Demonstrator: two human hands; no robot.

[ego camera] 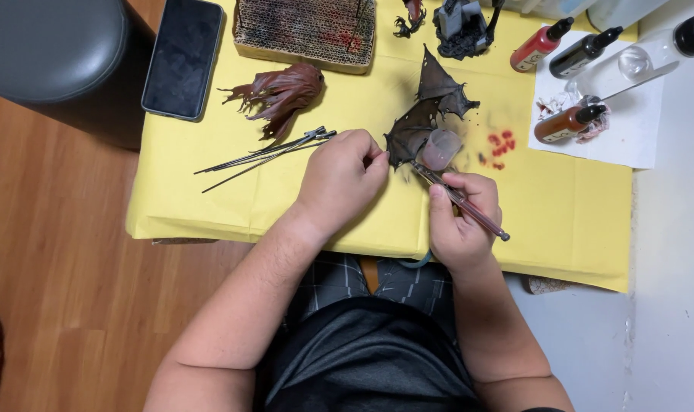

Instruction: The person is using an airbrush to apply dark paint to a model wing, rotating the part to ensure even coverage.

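Airbrushing step is running: right hand (463,221) is gripping the airbrush (460,200) aimed at the dark wing piece (427,114), which the left hand (339,179) is pinching by its edge above the yellow sheet (560,206), likely needing steady aim next.

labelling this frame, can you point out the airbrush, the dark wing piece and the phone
airbrush (469,207), head view, middle of its barrel
dark wing piece (431,107), head view, centre of the membrane
phone (183,57), head view, middle of its screen
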